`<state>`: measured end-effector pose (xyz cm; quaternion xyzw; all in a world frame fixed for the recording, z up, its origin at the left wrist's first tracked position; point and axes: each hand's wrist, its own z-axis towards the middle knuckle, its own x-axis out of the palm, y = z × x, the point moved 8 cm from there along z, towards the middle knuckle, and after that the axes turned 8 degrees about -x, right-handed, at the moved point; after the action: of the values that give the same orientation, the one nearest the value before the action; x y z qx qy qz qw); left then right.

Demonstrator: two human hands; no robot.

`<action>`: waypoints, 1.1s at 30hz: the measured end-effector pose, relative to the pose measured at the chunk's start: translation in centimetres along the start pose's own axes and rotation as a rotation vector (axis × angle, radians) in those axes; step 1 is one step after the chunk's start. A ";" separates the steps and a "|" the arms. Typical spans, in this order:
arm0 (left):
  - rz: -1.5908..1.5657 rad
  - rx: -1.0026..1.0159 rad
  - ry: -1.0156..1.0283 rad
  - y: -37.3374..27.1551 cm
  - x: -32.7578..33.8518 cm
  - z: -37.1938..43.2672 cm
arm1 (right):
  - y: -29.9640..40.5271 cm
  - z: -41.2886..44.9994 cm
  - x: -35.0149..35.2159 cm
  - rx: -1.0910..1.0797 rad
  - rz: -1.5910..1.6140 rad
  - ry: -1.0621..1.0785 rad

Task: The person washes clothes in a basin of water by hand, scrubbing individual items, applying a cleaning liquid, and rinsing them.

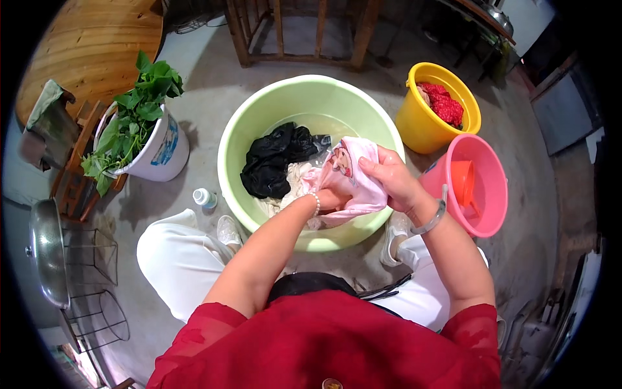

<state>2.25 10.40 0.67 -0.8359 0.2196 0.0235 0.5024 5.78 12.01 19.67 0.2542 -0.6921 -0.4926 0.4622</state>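
A pink garment [362,192] with a printed cartoon figure is stretched between my hands over a pale green plastic basin [311,87]. My right hand [392,181] grips its right edge, thumb on top. My left hand [335,198], below a beaded bracelet, reaches into the cloth, whose folds partly hide the fingers. Shallow, cloudy water [335,124] lies in the basin. Wet black clothing [272,163] is heaped at the basin's left, and a cream-coloured cloth [294,185] lies between it and the pink garment.
Right of the basin stand a yellow bucket [420,121] holding red cloth [442,104] and a pink bucket [491,189] with an orange-red plastic scoop [461,182]. To the left are a white bucket [170,150] of leafy green stems [146,104] and a small white bottle [205,198]. A wooden frame [301,58] stands beyond.
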 end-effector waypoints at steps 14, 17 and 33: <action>-0.728 0.166 -0.529 -7.0 -14.4 -13.5 | 3.5 1.1 -6.2 -0.168 -0.272 -0.222; -0.998 0.295 -0.545 -5.4 -17.3 -15.2 | 4.2 1.2 -8.1 -0.232 -0.272 -0.327; -0.015 0.166 -0.882 -7.0 -17.3 -14.9 | 7.7 0.8 -2.2 -0.318 -0.473 -0.217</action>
<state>-13.31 6.46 18.31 -0.7045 -0.0206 0.3563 0.6134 6.78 17.09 25.77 0.2788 -0.5733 -0.7130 0.2918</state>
